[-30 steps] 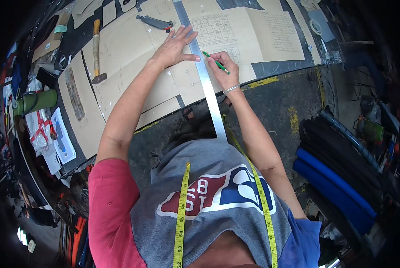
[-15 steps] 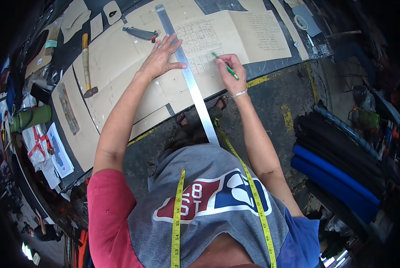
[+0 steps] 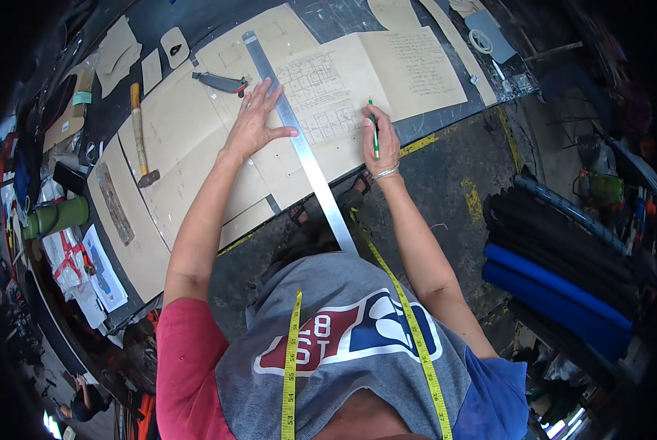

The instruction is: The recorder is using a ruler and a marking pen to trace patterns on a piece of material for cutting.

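Observation:
My left hand (image 3: 249,132) lies with fingers spread on a long steel ruler (image 3: 311,167). The ruler runs slantwise over a brown paper sheet (image 3: 347,62) bearing pencilled diagrams and handwriting, and past the table's near edge toward my body. In my right hand (image 3: 388,147), by the near edge of the sheet, is a green pencil (image 3: 375,138), its tip pointing away from me. A dark-handled cutter knife (image 3: 221,82) rests on the brown paper just beyond my left hand.
On the table's left are a wooden-handled hammer (image 3: 139,132), a worn flat bar (image 3: 114,202) and a green cylinder (image 3: 57,218). A tape roll (image 3: 480,41) lies at far right. Black and blue rolls (image 3: 556,282) are stacked at right. A yellow measuring tape (image 3: 290,367) hangs over my chest.
My right hand has shifted slightly right, and the pencil has swung its tip away from the diagrams. My left hand stays on the ruler. The whole view has shifted a little.

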Available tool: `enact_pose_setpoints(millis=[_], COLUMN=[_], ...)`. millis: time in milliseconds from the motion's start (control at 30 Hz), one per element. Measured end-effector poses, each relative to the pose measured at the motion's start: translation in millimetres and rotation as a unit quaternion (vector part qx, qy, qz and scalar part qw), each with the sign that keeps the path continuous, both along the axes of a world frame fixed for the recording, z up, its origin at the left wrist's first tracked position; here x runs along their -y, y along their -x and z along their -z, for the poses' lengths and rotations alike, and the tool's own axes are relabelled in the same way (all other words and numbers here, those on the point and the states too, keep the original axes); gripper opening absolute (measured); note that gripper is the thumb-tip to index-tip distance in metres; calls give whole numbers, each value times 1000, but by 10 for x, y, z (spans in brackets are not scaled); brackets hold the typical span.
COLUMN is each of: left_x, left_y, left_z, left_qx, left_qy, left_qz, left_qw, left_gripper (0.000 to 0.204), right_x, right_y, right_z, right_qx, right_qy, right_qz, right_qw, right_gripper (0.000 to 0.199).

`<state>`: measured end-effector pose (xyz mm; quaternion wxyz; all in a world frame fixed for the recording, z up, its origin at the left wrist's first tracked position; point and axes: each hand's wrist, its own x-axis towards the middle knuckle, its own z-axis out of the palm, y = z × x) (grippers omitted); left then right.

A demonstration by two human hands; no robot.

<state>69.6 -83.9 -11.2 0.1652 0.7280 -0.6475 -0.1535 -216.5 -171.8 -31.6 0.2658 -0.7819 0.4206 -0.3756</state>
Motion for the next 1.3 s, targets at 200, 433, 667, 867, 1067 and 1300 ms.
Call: enact_pose_setpoints(millis=[200, 433, 667, 867, 1067, 1300], left_x=[60, 195, 190, 186, 159, 149], left_y=[163, 249, 277, 328, 374, 376], left_z=[-43, 27, 104, 40, 26, 6], left_qx=[50, 74, 123, 149, 105, 94], left_qy=[-3, -12, 25, 44, 39, 40], left_qz=[-40, -50, -56, -40, -52, -58], left_qw=[998, 996, 990, 987, 992, 993], left_gripper=[112, 115, 94, 75, 73, 71], right_x=[-13, -13, 28, 25, -30, -29], right_y=[19, -12, -63, -56, -73, -89], right_z=[8, 21, -12, -16, -60, -75], right_qx=[-3, 5, -22, -42, -47, -49], right_qy=[17, 68, 110, 112, 122, 119], right_qz=[-10, -13, -11, -7, -13, -10], right_qw=[1000, 998, 994, 993, 991, 992], right_gripper=[31, 35, 30, 26, 28, 28])
